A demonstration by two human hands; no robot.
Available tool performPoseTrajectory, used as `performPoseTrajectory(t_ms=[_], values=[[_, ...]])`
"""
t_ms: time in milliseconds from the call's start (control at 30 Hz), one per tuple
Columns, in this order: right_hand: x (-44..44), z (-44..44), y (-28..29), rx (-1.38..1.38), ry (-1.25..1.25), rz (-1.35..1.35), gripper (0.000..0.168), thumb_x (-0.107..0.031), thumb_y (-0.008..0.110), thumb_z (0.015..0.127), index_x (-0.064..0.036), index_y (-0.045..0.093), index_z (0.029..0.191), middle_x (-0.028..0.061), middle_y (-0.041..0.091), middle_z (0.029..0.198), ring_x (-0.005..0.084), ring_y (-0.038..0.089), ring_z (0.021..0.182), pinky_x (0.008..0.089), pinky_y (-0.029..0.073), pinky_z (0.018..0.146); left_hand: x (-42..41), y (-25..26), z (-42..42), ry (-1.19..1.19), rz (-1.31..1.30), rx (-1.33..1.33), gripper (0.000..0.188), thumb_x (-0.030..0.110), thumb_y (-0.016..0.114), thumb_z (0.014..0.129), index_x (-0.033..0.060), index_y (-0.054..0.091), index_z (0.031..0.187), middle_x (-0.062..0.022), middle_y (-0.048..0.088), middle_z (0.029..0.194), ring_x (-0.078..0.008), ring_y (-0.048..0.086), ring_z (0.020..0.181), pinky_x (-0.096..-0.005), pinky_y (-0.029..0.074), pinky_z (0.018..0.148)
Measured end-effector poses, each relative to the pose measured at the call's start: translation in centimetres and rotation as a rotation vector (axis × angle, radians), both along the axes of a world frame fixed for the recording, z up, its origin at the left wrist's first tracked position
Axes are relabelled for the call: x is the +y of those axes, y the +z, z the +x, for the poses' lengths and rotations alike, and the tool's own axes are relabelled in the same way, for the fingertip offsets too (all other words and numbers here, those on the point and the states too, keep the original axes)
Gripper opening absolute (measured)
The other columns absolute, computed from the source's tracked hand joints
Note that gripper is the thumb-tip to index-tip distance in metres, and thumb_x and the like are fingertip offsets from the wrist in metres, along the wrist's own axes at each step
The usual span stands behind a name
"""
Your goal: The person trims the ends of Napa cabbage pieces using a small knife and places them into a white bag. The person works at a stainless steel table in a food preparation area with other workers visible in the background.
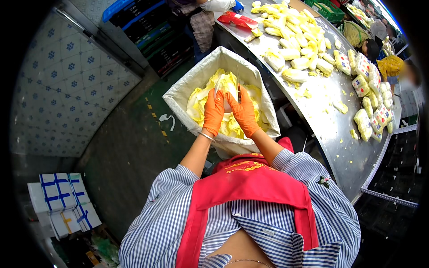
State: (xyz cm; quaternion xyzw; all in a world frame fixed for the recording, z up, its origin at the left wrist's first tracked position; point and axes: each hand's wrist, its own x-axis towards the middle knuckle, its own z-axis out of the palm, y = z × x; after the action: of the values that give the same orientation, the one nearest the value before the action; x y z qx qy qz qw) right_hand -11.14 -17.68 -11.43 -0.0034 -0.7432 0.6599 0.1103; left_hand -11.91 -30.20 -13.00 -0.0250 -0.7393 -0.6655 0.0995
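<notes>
Both my hands wear orange gloves and are held over a white woven sack filled with yellow-green cabbage leaves. My left hand grips the left side of a pale napa cabbage. On the other side, my right hand holds a knife, its thin blade pointing away from me. The fingers of that hand also meet the cabbage near its base. The lower part of the cabbage is partly hidden by my fingers.
To the right, a steel table carries heaped napa cabbages and several wrapped ones. A co-worker stands ahead beside stacked crates. Taped foam boxes stand at lower left.
</notes>
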Motion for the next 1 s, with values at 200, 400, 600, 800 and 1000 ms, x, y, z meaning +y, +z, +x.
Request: performPoseTrajectory(t_ms=[200, 400, 600, 800, 1000], values=[[0.7, -0.7, -0.4, -0.021, 0.002, -0.079, 0.055, -0.035, 0.069, 0.1, -0.004, 0.055, 0.143, 0.012, 0.07, 0.118, 0.0188, 0.066, 0.102, 0.0312, 0.052, 0.088, 0.6, 1.0, 0.5, -0.015, 0.379, -0.192, 0.054, 0.043, 0.049, 0.11, 0.005, 0.045, 0.148, -0.0101, 0.06, 0.135, -0.0199, 0.06, 0.119, -0.0299, 0.051, 0.095], [1.3, -0.5, 0.9, -0.214, 0.028, -0.275, 0.044, -0.028, 0.068, 0.102, -0.005, 0.057, 0.138, 0.0026, 0.068, 0.107, 0.0114, 0.062, 0.09, 0.027, 0.052, 0.078, 0.1, 0.7, -0.1, -0.123, 0.376, -0.242, 0.056, 0.046, 0.053, 0.108, 0.0074, 0.044, 0.147, -0.0086, 0.06, 0.133, -0.0157, 0.064, 0.112, -0.0254, 0.058, 0.073], [0.7, 0.1, 1.9, -0.067, -0.039, -0.077, 0.046, -0.021, 0.067, 0.101, -0.005, 0.054, 0.142, 0.0062, 0.068, 0.111, 0.013, 0.062, 0.099, 0.0295, 0.052, 0.087, 0.5, 1.5, -0.1, -0.109, 0.301, -0.252, 0.06, 0.048, 0.058, 0.104, 0.0069, 0.043, 0.146, -0.0111, 0.061, 0.128, -0.02, 0.069, 0.097, -0.0292, 0.061, 0.059], [0.7, -0.8, -0.1, 0.018, -0.133, -0.078, 0.055, -0.019, 0.071, 0.097, -0.007, 0.049, 0.146, 0.0101, 0.066, 0.119, 0.0154, 0.065, 0.093, 0.0304, 0.054, 0.075, -0.9, -0.3, -1.3, -0.174, 0.722, -0.415, 0.059, 0.055, 0.055, 0.103, 0.0094, 0.053, 0.141, -0.0098, 0.065, 0.128, -0.0227, 0.068, 0.107, -0.0377, 0.063, 0.071], [2.2, -3.0, -1.7, -0.032, -0.338, -0.348, 0.052, -0.019, 0.073, 0.096, -0.007, 0.051, 0.141, 0.0059, 0.068, 0.108, 0.0128, 0.066, 0.082, 0.0286, 0.053, 0.062, -2.3, -3.4, -1.7, -0.295, 1.295, -0.457, 0.061, 0.049, 0.058, 0.103, 0.0065, 0.05, 0.146, -0.0164, 0.058, 0.138, -0.0373, 0.059, 0.122, -0.0519, 0.057, 0.1]])
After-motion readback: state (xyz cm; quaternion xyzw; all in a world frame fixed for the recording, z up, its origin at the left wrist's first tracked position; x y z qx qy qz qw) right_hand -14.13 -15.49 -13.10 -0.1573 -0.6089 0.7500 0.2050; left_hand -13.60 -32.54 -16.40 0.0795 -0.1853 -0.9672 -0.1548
